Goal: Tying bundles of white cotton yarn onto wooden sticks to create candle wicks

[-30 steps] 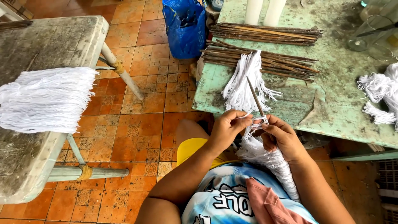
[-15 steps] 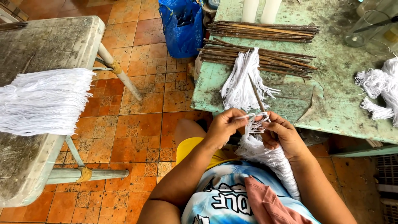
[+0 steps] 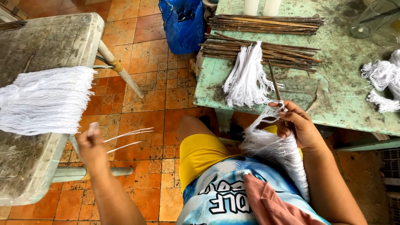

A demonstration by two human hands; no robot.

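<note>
- Seated low over the tiled floor, the person has the left hand out to the left, fingers pinched together on a few loose white strands that trail rightward over the orange tiles
- That hand sits just beside the edge of a worn grey table, near a flat bundle of white yarn lying across it
- Over on the other side, the right hand is closed around a thin wooden stick that points up and away, with a thick hank of white thread gathered at the grip and hanging down over the lap
- Ahead stands a green table with chipped paint; on it lie stacked brown sticks, another white tassel draped across them, and a tangle of white yarn at the far right
- A blue plastic bag stands on the floor between the two tables
- The two hands are well apart
</note>
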